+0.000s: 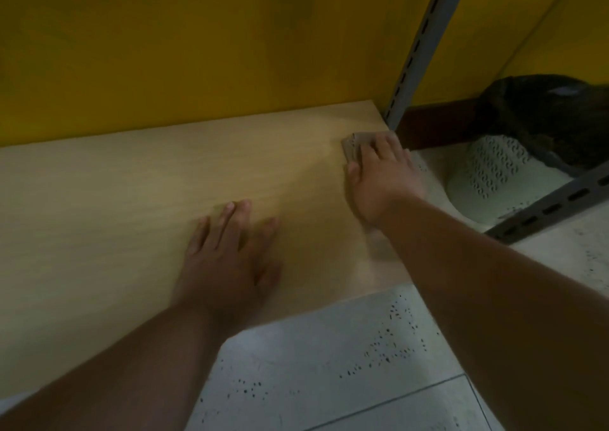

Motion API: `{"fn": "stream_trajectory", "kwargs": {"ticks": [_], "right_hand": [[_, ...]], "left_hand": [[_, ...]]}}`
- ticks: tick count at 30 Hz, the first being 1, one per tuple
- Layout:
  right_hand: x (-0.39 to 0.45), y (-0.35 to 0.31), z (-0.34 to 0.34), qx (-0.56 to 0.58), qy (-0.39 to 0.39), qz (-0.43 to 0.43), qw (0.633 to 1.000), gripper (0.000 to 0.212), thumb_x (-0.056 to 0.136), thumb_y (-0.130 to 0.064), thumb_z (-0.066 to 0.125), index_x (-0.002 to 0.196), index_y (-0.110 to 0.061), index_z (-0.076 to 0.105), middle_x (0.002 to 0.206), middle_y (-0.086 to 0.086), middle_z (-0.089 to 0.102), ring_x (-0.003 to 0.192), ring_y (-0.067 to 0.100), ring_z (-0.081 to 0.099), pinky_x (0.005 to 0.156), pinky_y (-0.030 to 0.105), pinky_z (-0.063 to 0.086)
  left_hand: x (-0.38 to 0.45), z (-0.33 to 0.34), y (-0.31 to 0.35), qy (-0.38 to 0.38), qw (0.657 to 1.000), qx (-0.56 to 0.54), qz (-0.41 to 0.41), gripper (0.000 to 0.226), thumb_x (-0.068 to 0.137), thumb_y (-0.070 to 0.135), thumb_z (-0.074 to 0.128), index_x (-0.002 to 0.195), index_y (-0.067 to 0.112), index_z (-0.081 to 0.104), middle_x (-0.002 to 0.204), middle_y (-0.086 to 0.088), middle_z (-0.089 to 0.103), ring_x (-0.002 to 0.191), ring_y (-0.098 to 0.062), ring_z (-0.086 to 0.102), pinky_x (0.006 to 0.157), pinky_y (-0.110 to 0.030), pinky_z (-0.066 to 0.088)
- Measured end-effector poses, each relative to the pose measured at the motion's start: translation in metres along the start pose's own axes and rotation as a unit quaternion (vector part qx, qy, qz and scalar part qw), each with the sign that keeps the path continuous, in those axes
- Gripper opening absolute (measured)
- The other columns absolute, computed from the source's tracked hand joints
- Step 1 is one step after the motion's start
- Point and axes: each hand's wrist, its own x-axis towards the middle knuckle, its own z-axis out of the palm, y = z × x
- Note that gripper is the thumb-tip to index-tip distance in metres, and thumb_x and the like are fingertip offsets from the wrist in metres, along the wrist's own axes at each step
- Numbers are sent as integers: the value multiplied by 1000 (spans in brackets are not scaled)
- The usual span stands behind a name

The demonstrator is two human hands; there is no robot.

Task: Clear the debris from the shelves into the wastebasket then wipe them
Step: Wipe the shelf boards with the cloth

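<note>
A light wooden shelf point(131, 199) runs across the view below a yellow back wall. My right hand point(382, 180) presses flat on a brownish cloth point(354, 143) at the shelf's far right corner; part of the cloth shows under my wrist. My left hand point(230, 249) rests palm down on the shelf's middle, fingers spread, holding nothing. A white perforated wastebasket point(487, 173) with a dark bag point(543, 114) stands on the floor to the right of the shelf. No debris shows on the shelf.
A grey slotted metal upright point(418, 44) rises at the shelf's right back corner, and a slotted rail point(553, 206) crosses in front of the wastebasket. Speckled white floor tiles point(329, 364) lie below the shelf's front edge.
</note>
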Motion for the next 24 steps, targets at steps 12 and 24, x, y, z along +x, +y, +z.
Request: {"fn": "stream_trajectory", "kwargs": {"ticks": [12, 24], "right_hand": [[27, -8, 10, -2, -36, 9, 999, 61, 101, -41, 12, 156, -17, 2, 163, 10, -6, 150, 25, -10, 121, 38, -3], [105, -1, -9, -24, -95, 6, 995, 58, 102, -18, 25, 156, -19, 5, 163, 7, -4, 149, 28, -2, 120, 45, 7]], "left_hand": [[13, -9, 4, -29, 998, 3, -54, 86, 73, 75, -6, 153, 45, -9, 164, -2, -19, 150, -22, -17, 120, -43, -6], [24, -15, 4, -126, 987, -4, -99, 84, 87, 78, 26, 145, 51, -27, 157, -4, -38, 144, -23, -35, 119, -51, -12]]}}
